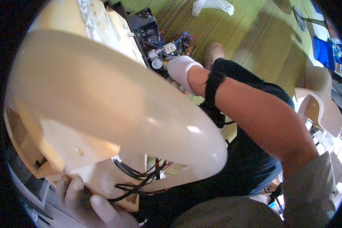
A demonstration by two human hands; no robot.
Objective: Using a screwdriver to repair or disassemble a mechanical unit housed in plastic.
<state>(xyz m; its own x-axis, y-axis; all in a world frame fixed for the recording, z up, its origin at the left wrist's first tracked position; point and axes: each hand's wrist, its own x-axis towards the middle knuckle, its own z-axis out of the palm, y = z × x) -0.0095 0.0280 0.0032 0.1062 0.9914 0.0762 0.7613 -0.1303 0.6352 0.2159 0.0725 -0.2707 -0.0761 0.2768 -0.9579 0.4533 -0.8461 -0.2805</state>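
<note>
Right hand: white glove, arm stretched out from the lower right, fingers curled in at the open wiring bay; looks clenched around a small tool with a yellow bit showing at the thumb side, though the tool itself is mostly hidden.
Left hand: white, grimy glove at the bottom edge, fingers spread and pressed up against the underside of the casing; open and bracing it, not wrapped round anything.
Casing: big cream plastic shell, curved and glossy, filling the left and centre of the view, tilted across the person's lap.
Wires: black bundle with a few red strands, spilling out under the casing just right of the left hand.
Wiring bay: dark box at the top, with white round fittings and blue and red leads, right at the right hand's fingertips.
In the way: the casing's bulge hides most of what lies between the two hands.
Around: green floor, a tan shoe beyond the right hand, another cream part at the right.
</note>
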